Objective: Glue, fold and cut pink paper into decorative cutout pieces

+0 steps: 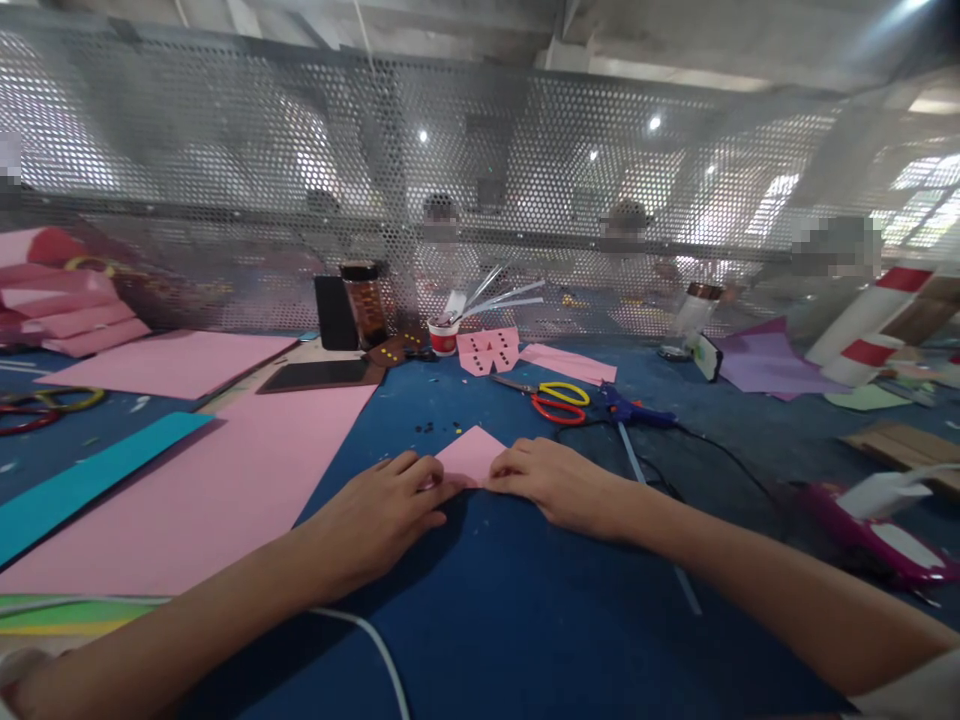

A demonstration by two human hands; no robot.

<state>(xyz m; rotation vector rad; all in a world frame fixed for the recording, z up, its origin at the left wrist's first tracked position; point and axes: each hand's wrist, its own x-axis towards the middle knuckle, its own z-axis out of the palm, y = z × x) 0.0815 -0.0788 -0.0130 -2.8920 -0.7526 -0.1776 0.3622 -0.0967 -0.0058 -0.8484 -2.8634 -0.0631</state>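
- Beyond your fingers, the perforated screen [480, 180] blurs the people behind it.
- Beneath your fingers, the blue table [487, 620] runs out of frame.
- Left of your left fingers, the large pink sheet [262, 490] is partly hidden by your forearm and a turquoise strip [112, 480].
- Your left hand [397, 502] and right hand [555, 485] have thumb and fingers drawn nearly together, each pinching one side corner of the pink paper [474, 455]; some fingers are tucked from sight.
- Past your right fingers lie the scissors [559, 398].
- Between your fingers, the paper looks plain and triangular, its peak pointing away; its side corners are covered and its layers can't be counted.
- Past your left fingers, dark bits [429, 428] are too small to identify.
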